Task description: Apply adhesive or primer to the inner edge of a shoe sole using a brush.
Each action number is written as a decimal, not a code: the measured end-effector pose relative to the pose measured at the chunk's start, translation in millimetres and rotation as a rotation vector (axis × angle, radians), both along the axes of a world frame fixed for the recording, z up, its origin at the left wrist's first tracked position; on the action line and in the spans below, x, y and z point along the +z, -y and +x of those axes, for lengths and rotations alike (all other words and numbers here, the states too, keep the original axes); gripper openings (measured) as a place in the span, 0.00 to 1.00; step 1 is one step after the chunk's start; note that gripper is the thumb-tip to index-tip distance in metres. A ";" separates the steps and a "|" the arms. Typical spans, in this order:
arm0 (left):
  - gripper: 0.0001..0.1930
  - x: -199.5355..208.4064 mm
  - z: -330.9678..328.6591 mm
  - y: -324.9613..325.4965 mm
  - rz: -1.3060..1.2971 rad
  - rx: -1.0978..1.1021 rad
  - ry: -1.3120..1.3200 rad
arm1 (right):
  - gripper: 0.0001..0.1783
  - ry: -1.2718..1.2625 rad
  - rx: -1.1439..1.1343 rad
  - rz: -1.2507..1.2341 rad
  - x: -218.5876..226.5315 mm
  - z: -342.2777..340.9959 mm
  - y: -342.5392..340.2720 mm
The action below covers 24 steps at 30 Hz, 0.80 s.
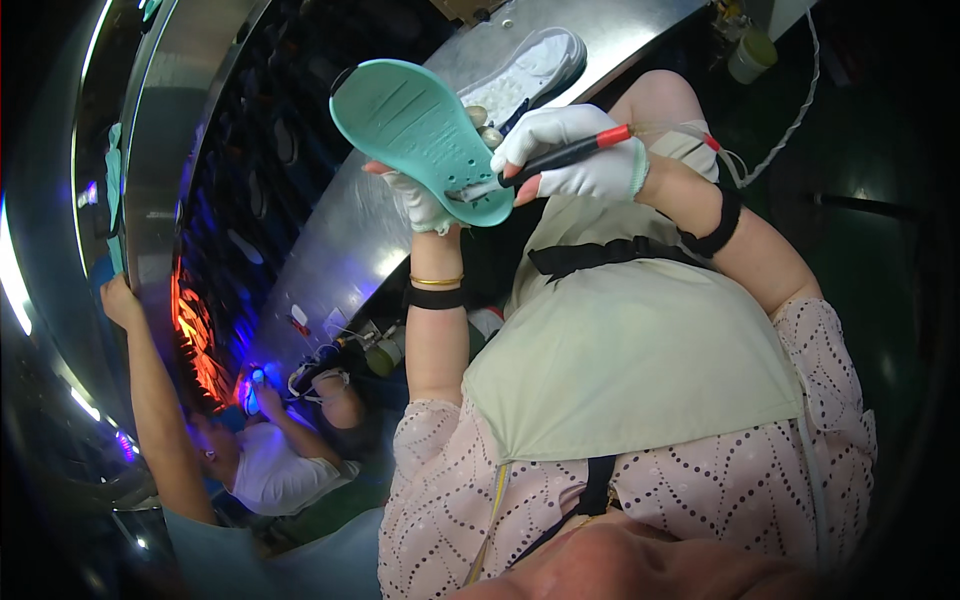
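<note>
A curved metal workbench [380,230] runs beside a dark conveyor lit orange and blue, with a white shoe [535,65] lying on it. The gloved left hand [420,205] is closed on the lower edge of a mint-green sole [420,125], raised above the bench with its underside up. The gloved right hand [580,155] grips a red-tipped brush [560,157] whose tip touches the sole's heel end. Judged from this, coating is under way; the shoe remains unjoined.

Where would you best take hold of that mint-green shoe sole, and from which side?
At its lower end, from below, as the left hand does now. The shoe sole stands tilted with its flat face toward the brush-tipped tool in the right hand; a grip on the lower edge likely leaves that face free.
</note>
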State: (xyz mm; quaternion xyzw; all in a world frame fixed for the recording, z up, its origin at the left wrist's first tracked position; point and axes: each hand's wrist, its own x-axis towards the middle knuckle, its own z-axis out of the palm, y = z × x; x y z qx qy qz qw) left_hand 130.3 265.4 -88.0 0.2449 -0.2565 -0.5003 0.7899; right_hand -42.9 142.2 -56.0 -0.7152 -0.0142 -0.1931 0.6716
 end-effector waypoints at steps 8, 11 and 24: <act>0.53 19.6 5.2 -5.1 0.346 -0.248 0.331 | 0.11 -0.192 0.412 -0.012 2.1 0.4 11.1; 0.50 24.6 -3.5 -2.8 0.427 -0.118 0.296 | 0.09 0.114 0.226 -0.126 1.6 8.7 7.6; 0.36 17.7 18.6 4.0 0.666 -0.200 0.345 | 0.05 -0.092 0.127 -0.111 -9.5 11.6 12.6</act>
